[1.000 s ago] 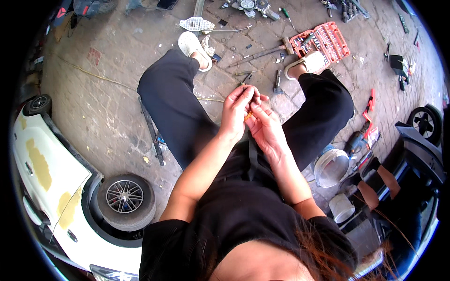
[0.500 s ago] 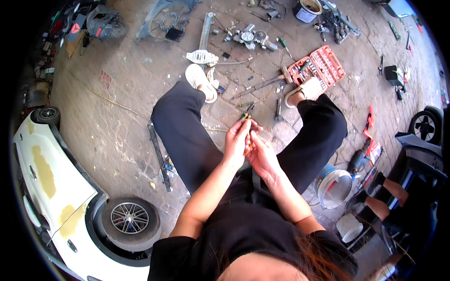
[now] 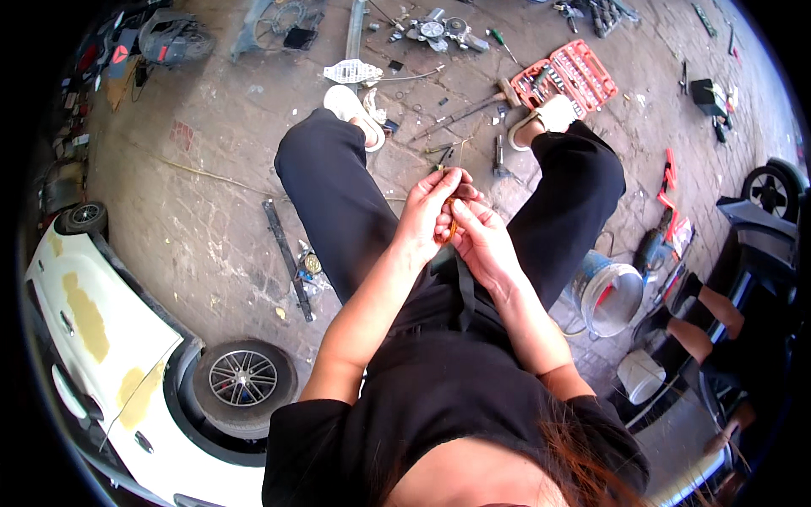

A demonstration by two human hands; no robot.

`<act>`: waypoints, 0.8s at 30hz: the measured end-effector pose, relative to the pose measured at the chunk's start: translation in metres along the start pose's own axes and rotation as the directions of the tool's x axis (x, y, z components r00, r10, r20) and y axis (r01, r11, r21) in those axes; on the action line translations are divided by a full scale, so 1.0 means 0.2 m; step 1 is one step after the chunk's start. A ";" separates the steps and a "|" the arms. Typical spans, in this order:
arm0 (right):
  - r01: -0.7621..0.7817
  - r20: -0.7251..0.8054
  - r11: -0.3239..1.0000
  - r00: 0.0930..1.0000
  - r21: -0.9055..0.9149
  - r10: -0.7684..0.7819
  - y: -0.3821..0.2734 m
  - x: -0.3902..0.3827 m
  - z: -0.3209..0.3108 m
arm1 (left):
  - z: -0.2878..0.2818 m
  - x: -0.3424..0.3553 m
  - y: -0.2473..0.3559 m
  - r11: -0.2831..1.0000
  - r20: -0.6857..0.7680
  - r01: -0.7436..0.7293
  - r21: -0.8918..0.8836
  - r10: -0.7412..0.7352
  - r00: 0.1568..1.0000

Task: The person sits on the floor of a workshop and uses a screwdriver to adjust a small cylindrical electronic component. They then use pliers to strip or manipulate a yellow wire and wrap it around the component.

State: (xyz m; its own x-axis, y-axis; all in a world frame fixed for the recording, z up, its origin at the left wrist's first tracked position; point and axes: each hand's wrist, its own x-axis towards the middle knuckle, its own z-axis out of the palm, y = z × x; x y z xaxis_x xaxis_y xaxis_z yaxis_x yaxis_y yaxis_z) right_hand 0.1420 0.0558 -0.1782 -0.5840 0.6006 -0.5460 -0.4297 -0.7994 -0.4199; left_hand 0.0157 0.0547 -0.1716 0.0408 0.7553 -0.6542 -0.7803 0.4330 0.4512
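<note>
The left hand (image 3: 432, 207) and right hand (image 3: 477, 238) have stayed pressed together over the lap since a second ago, fingers pinched on a small orange-brown piece (image 3: 453, 228) between them; what it is cannot be told. The work looks ongoing. Beyond the grip, right, lies a red socket set (image 3: 568, 76).

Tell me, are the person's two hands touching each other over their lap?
Touching. The head view shows the left hand and right hand pressed together, fingers overlapping around a small orange-brown piece pinched between them.
</note>
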 end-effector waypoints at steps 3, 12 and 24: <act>-0.017 0.017 1.000 1.000 -0.007 0.017 -0.01 -0.05 -0.02 | 0.03 -0.04 -0.02 0.999 0.064 -0.025 0.045 0.022 0.998; -0.026 0.057 0.988 0.998 0.154 0.018 -0.04 -0.11 0.01 | 0.00 -0.01 -0.03 0.994 0.154 0.074 -0.077 -0.061 0.986; 0.002 0.180 0.993 0.983 0.116 -0.023 0.00 -0.10 0.03 | -0.04 -0.04 0.01 0.966 0.215 0.159 -0.202 -0.115 0.970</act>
State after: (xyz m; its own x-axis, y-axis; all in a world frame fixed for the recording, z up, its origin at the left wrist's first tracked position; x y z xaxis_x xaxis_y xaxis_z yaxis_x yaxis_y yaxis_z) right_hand 0.1486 0.0438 -0.1630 -0.6885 0.6074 -0.3964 -0.5079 -0.7939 -0.3342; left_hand 0.0093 0.0446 -0.1704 0.2635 0.7887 -0.5555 -0.8736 0.4393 0.2095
